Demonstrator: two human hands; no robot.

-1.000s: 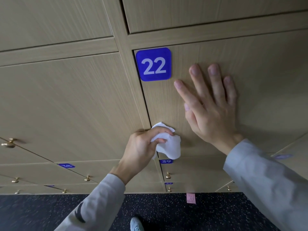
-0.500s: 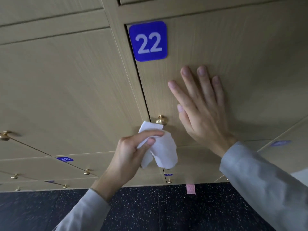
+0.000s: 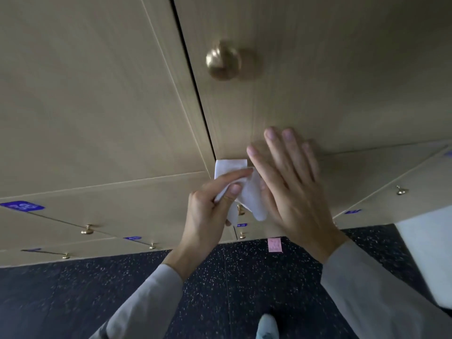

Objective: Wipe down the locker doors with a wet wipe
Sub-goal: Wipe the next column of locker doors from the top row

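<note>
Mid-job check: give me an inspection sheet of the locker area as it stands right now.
Surface: light wood locker door, shut, its brass knob blurred.
Job's things: white wet wipe, crumpled, at the door's lower left corner.
Clutter: pink note on the dark speckled floor.
Grippers: left hand pinches the wipe; right hand open and flat near the door's lower edge, contact unclear.
Cables: nothing seen.
Surroundings: lower lockers with blue number plates and small knobs; a shoe tip below.
</note>
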